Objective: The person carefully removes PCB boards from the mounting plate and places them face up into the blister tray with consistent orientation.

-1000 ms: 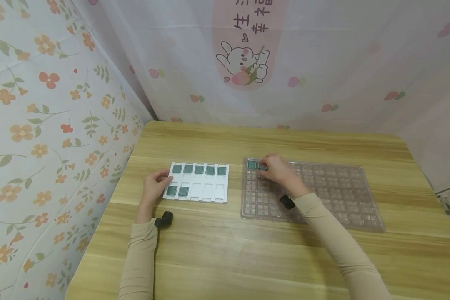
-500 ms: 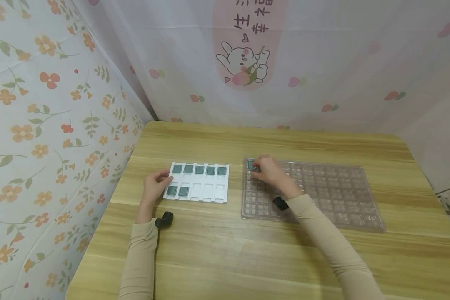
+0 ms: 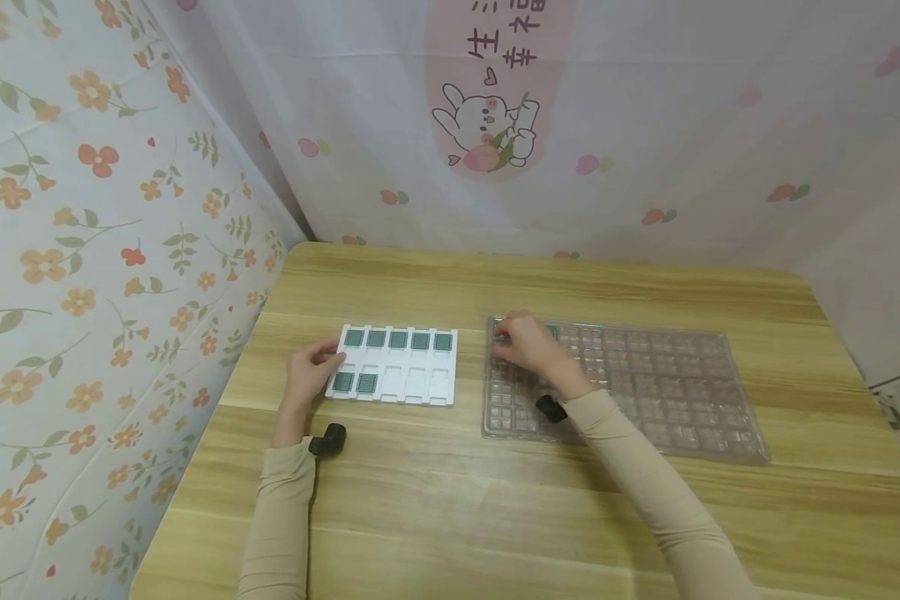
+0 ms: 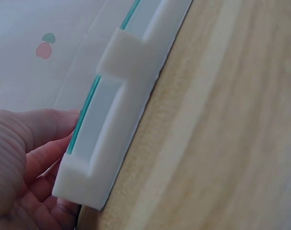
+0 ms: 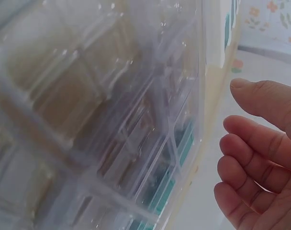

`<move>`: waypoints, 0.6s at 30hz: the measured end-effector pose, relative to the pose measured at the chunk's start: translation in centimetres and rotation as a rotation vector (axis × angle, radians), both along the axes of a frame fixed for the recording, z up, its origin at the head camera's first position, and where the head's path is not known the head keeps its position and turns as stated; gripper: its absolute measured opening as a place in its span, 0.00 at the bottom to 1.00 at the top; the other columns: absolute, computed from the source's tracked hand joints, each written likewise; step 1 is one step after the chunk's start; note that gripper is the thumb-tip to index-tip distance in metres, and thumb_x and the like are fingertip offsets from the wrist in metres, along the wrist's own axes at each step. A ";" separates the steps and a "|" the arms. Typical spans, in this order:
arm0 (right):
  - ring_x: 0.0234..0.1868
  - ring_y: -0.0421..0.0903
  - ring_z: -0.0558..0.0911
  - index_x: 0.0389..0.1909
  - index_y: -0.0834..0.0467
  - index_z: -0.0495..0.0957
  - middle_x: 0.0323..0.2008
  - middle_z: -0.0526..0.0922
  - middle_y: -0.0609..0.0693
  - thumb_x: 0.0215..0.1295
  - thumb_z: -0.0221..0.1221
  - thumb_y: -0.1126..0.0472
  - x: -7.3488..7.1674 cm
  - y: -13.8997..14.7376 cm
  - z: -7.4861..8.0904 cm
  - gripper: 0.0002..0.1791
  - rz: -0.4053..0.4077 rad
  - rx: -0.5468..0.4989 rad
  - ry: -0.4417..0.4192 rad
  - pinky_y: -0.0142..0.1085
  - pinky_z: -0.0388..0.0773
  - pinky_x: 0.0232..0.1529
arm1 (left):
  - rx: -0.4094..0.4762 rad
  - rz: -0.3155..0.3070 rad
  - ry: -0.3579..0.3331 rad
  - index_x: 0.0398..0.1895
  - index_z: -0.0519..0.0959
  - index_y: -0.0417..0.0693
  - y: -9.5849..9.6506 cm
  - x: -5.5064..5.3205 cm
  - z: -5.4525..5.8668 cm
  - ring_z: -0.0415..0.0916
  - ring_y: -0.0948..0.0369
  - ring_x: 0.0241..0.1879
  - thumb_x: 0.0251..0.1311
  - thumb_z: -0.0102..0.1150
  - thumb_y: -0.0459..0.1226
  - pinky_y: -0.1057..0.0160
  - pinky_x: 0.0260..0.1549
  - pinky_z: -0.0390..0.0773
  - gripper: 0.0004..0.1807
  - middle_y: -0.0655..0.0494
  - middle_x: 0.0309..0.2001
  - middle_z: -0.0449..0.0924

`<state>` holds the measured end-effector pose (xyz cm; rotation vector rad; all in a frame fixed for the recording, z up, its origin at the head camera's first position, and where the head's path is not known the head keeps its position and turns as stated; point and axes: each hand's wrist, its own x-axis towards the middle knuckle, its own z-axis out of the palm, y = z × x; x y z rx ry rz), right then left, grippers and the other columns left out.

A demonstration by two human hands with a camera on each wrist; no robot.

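My left hand (image 3: pixel 311 371) grips the left end of a white plastic tray (image 3: pixel 393 362), thumb on top and fingers at its side. Small green square chips (image 3: pixel 398 339) fill its far row; two more sit at the left of the near row. In the left wrist view the thumb tip meets the edge of a green chip (image 4: pixel 85 110) in the tray. My right hand (image 3: pixel 528 343) is over the far left corner of a clear blister tray (image 3: pixel 682 392). Its fingers curl loosely with nothing between them in the right wrist view. Green chips (image 5: pixel 186 143) sit in the compartments nearby.
Both trays lie side by side on a wood-grain table (image 3: pixel 420 517), with a narrow gap between them. A printed curtain (image 3: pixel 645 125) hangs behind the table, and a floral one (image 3: pixel 105 275) runs along the left.
My right hand has moved left along the clear tray's far row to its corner, uncovering a green chip on its right. The left hand and the white tray have stayed put.
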<state>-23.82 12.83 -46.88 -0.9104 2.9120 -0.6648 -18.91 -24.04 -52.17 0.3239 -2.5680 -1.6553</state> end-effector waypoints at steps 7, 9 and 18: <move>0.33 0.48 0.77 0.36 0.67 0.82 0.30 0.79 0.55 0.54 0.66 0.63 0.3 -1.1 0.1 0.11 0.023 0.006 0.015 0.38 0.76 0.36 | -0.009 0.008 -0.020 0.51 0.77 0.34 0.1 -0.1 -0.1 0.73 0.58 0.37 0.56 0.62 0.32 0.76 0.29 0.70 0.19 0.38 0.42 0.79; 0.34 0.49 0.77 0.35 0.66 0.82 0.32 0.79 0.55 0.55 0.66 0.63 0.3 -1.4 0.1 0.11 0.040 -0.002 0.014 0.38 0.76 0.36 | -0.007 0.011 -0.024 0.51 0.78 0.35 0.0 -0.2 -0.2 0.72 0.59 0.36 0.56 0.62 0.32 0.76 0.29 0.70 0.18 0.38 0.42 0.79; 0.37 0.50 0.79 0.37 0.68 0.82 0.33 0.80 0.56 0.55 0.63 0.65 0.4 -2.9 -0.1 0.11 0.064 0.003 -0.009 0.39 0.77 0.39 | -0.008 0.003 -0.006 0.51 0.78 0.36 0.0 -0.2 -0.3 0.73 0.60 0.35 0.56 0.62 0.32 0.75 0.29 0.71 0.18 0.38 0.42 0.80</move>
